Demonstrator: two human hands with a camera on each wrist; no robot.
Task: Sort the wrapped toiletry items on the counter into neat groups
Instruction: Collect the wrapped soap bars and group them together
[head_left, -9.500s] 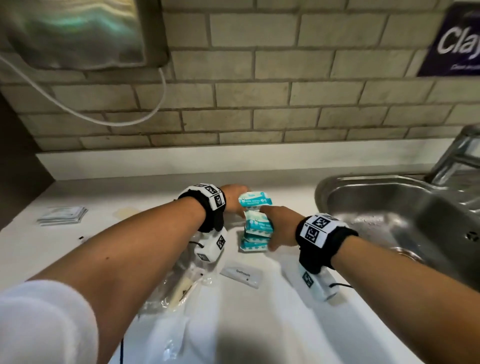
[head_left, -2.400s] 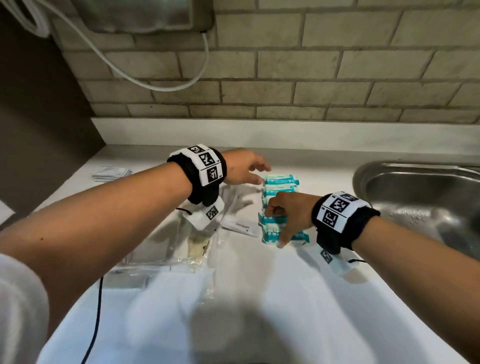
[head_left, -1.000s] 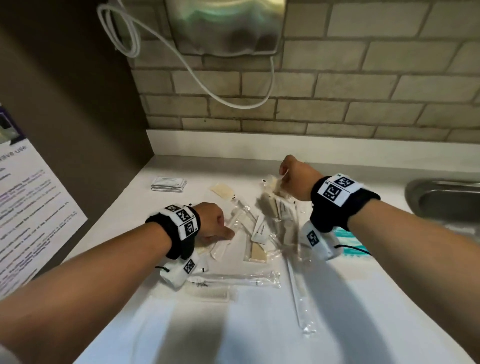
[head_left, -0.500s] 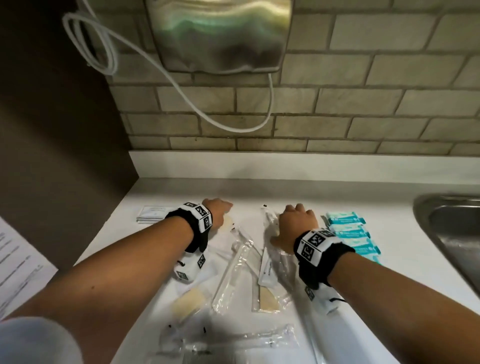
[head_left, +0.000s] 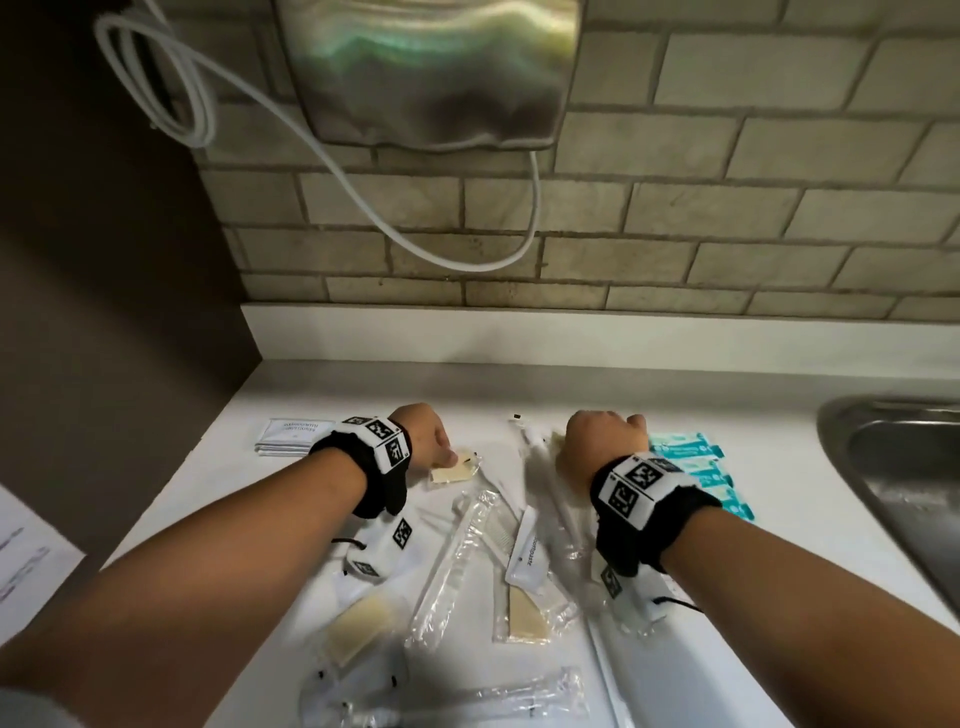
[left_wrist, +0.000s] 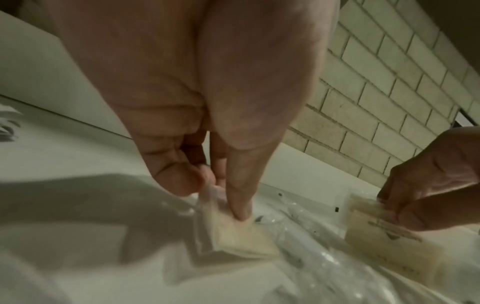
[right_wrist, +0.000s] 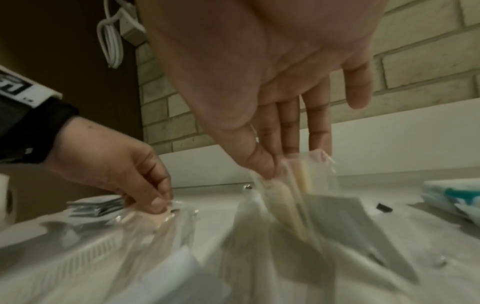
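Observation:
Clear-wrapped toiletries lie scattered on the white counter (head_left: 779, 467). My left hand (head_left: 441, 457) pinches the corner of a small clear packet with a beige pad (left_wrist: 233, 236) that lies on the counter at the back left. My right hand (right_wrist: 275, 164) pinches another clear-wrapped beige packet (right_wrist: 293, 185) between thumb and fingers, tilted and raised off the pile. In the head view the right hand (head_left: 597, 441) hides most of that packet. A row of teal soap packs (head_left: 696, 467) sits just right of it. A stack of white sachets (head_left: 291, 436) lies left of the left hand.
Nearer me lie a wrapped comb (head_left: 457, 561), a toothpaste sachet (head_left: 530, 551), more beige packets (head_left: 524, 613) and a wrapped toothbrush (head_left: 493, 696). A steel sink (head_left: 893, 467) is at the right. A brick wall, a steel dispenser (head_left: 431, 73) and a white cable (head_left: 363, 182) stand behind.
The left hand has closed its fingers on the beige packet at the back left. The right hand has taken up a second beige packet beside the teal packs.

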